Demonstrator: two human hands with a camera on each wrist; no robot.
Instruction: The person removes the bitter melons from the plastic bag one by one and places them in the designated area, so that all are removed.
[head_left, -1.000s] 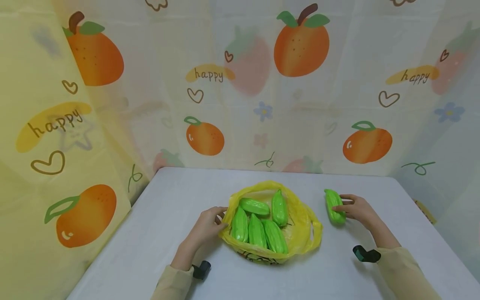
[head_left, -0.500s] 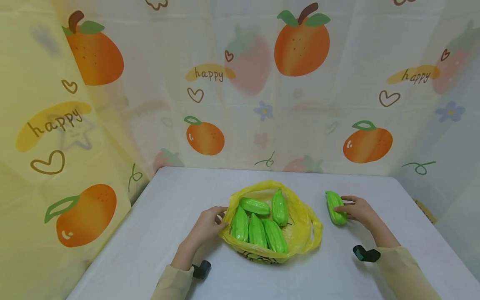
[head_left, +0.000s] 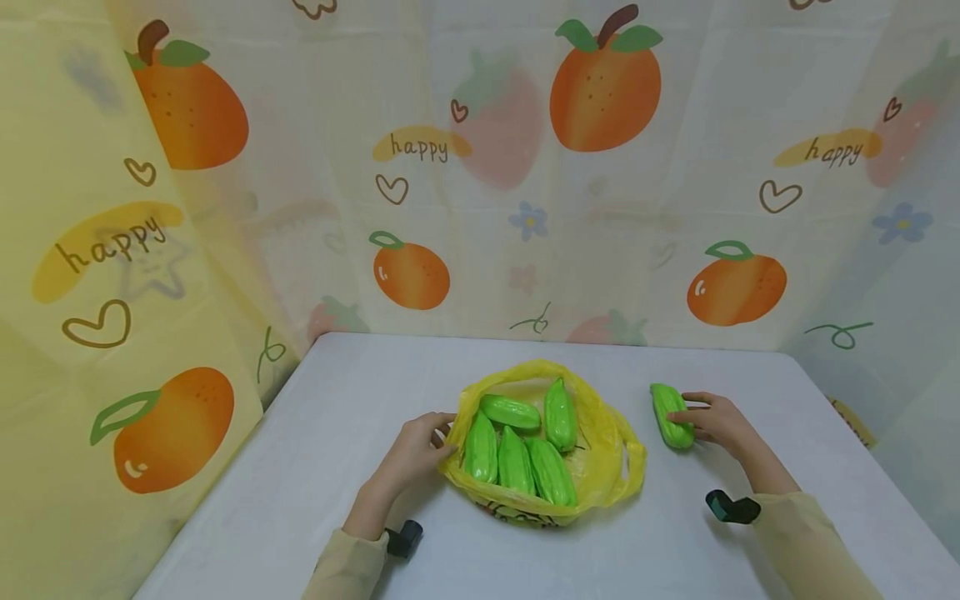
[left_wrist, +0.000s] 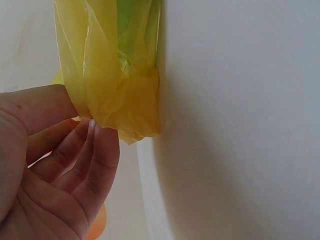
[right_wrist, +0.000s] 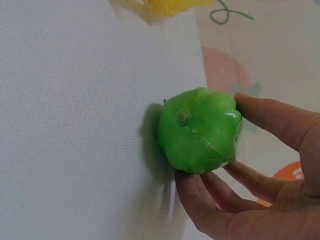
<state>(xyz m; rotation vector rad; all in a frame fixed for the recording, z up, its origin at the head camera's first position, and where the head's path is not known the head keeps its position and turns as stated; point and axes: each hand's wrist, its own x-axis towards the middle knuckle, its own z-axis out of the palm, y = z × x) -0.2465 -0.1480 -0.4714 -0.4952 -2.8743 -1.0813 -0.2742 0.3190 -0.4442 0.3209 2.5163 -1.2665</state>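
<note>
Five vegetables (head_left: pixel 515 460) held in a bag (head_left: pixel 603 471) between left hand (head_left: pixel 414 450) and right hand (head_left: pixel 722 423)
Bag edge pinched by the left, another vegetable (right_wrist: pixel 200 132) by the right; lettering (head_left: pixel 517 515) partly hidden.

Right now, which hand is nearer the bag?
Left. The left hand pinches the left edge of the bag; the right hand is apart from it, off to the right, holding a green vegetable.

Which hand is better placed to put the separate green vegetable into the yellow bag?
Probably the right hand: it holds the separate green vegetable, to the right of the yellow bag. The left hand is across the bag, pinching its left edge.
</note>
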